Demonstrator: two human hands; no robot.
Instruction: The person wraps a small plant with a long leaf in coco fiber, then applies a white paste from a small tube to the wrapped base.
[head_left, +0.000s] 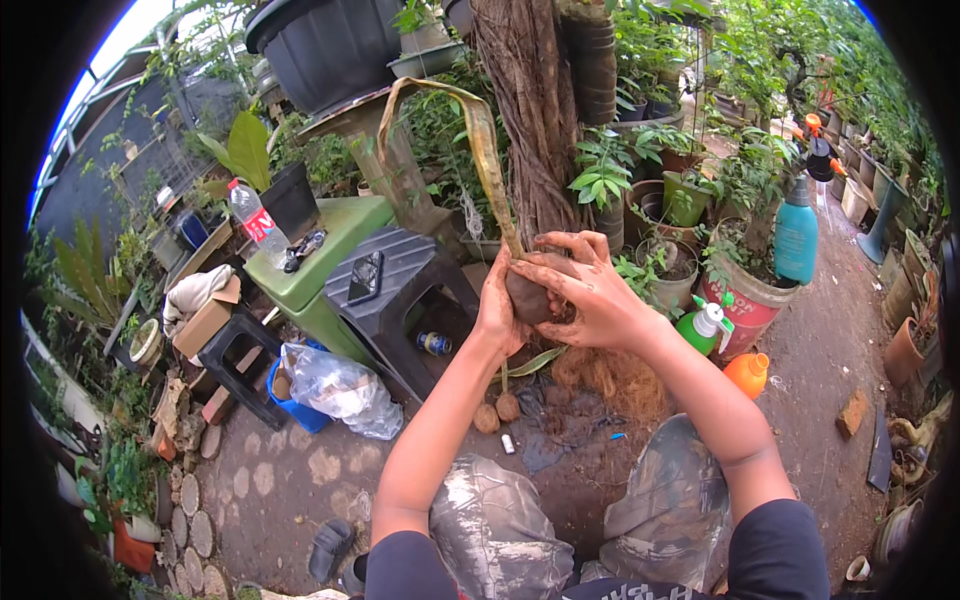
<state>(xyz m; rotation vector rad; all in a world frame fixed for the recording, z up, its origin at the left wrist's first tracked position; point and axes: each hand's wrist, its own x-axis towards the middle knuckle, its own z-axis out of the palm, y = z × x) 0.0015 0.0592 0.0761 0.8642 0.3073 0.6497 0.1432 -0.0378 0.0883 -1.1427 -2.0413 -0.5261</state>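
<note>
A dark ball of soil (529, 300) is cupped between my muddy hands, held up in front of a thick tree trunk. A long yellowed, drooping leaf (487, 142) rises from its top. My left hand (499, 304) supports the ball's left side, its fingers at the leaf's base. My right hand (581, 281) wraps the right side with spread, bent fingers. Below them, a heap of brown coconut fibre (615, 379) lies on the ground by dark plastic sheeting (544, 450). Two small brown balls (496, 412) rest left of it, one with a stem.
A black plastic stool (405, 262) with a phone (365, 276) stands at left, beside a green box (300, 281) bearing a bottle. A plastic bag (345, 390) lies below. Spray bottles (705, 326) and a planted bucket (750, 300) are at right. A brick (852, 412) lies farther right.
</note>
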